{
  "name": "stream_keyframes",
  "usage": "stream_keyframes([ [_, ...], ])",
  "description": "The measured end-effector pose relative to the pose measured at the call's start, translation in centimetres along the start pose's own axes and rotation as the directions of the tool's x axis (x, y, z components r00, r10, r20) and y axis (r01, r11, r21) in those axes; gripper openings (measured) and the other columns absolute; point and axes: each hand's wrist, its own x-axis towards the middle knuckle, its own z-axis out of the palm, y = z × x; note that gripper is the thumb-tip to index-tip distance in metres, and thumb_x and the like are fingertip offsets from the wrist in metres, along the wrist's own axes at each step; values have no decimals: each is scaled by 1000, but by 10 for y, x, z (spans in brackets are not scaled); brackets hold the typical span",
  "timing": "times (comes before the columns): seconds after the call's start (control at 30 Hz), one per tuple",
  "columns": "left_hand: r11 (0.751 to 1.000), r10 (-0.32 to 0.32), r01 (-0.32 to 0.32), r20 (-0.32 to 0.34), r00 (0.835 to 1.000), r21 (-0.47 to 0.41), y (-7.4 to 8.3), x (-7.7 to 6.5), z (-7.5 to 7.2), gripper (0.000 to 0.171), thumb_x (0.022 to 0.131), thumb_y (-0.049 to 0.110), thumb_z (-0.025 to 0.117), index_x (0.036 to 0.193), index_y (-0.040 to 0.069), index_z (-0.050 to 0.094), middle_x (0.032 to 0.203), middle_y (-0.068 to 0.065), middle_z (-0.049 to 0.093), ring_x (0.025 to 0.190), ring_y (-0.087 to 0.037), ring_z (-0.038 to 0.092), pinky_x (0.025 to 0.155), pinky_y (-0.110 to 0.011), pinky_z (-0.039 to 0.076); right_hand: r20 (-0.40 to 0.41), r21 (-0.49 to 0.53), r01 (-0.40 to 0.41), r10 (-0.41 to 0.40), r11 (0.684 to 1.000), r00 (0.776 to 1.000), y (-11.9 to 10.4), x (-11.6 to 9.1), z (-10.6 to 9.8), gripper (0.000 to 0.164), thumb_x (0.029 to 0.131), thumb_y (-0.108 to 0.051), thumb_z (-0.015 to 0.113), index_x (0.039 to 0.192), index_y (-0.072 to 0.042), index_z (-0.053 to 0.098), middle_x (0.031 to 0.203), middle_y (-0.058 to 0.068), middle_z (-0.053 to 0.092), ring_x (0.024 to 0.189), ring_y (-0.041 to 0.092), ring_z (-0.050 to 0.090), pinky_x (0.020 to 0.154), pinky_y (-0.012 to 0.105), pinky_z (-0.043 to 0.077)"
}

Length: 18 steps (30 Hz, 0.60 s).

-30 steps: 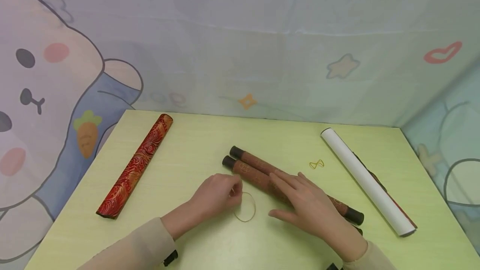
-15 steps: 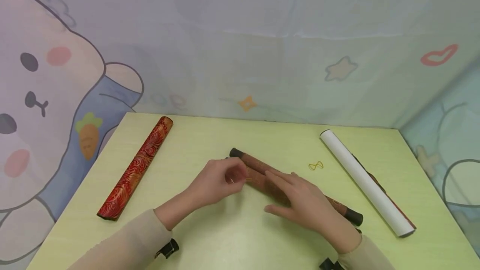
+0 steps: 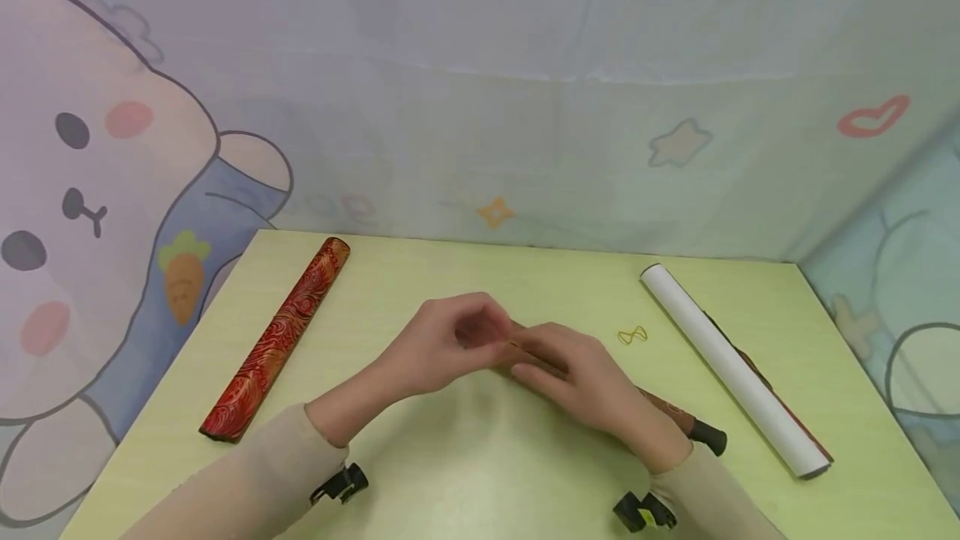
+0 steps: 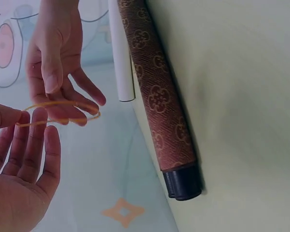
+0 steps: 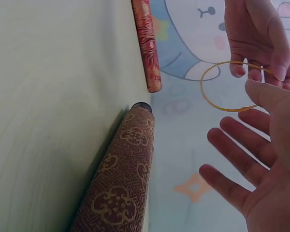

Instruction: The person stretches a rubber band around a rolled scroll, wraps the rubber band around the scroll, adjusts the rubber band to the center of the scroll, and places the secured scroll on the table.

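A yellow rubber band [image 5: 201, 88] is stretched into a loop between my two hands. My left hand [image 3: 438, 348] pinches one side of it between thumb and fingers. The right hand [image 3: 588, 377] is beside the loop, fingers spread, its thumb against the band in the right wrist view. Below the hands, brown scrolls [image 3: 686, 419] with gold floral patterns and black end knobs lie on the table. Both hands hide most of them in the head view. The left wrist view shows the patterned surface [image 4: 157, 96] and a black end [image 4: 183, 182] close by.
A red and gold patterned roll [image 3: 277, 340] lies at the left of the pale table [image 3: 480, 490]. On the right lies a white roll [image 3: 731, 365] with a red edge. A twisted yellow band [image 3: 632, 334] rests between it and the hands. A printed cloth hangs behind.
My left hand has lifted the rubber band off the table and carried it up and right, over the scrolls. The right hand has come off the scrolls and moved left to the band.
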Motion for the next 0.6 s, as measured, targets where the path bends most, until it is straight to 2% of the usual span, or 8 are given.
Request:
stream_keyframes([
  [0.13, 999, -12, 11, -24, 1000, -32, 3, 1, -1, 12, 98, 14, 80, 108, 17, 76, 101, 6, 77, 89, -12, 74, 80, -33, 62, -65, 66, 15, -10, 998, 998, 2, 3, 4, 18, 100, -15, 77, 118, -19, 78, 111, -10, 77, 102, 7, 71, 87, 38, 61],
  [0.3, 999, -30, 28, -73, 997, -31, 1, 0, 0, 12, 97, 11, 80, 107, 14, 75, 101, 3, 76, 90, -12, 73, 81, -34, 62, -150, 108, 57, -40, 993, 988, 6, 1, 7, 6, 100, -12, 77, 105, -13, 78, 98, -7, 77, 87, 6, 69, 75, 33, 62],
  [0.47, 999, -30, 31, -135, 990, 7, -8, -1, 2, 13, 96, 4, 78, 108, 10, 75, 100, 1, 76, 89, -12, 73, 81, -34, 63, -196, 151, 67, -37, 986, 980, 7, -1, 6, 6, 99, -6, 77, 104, -10, 78, 95, -3, 78, 84, 8, 69, 75, 26, 59],
  [0.6, 997, -1, 15, -172, 985, 77, -18, -3, 5, 14, 96, 2, 75, 107, 9, 76, 100, 2, 76, 87, -10, 72, 79, -33, 62, -207, 173, 42, -5, 984, 978, 6, -1, 3, 11, 98, -2, 76, 105, -9, 79, 98, -3, 79, 88, 9, 69, 79, 25, 58],
])
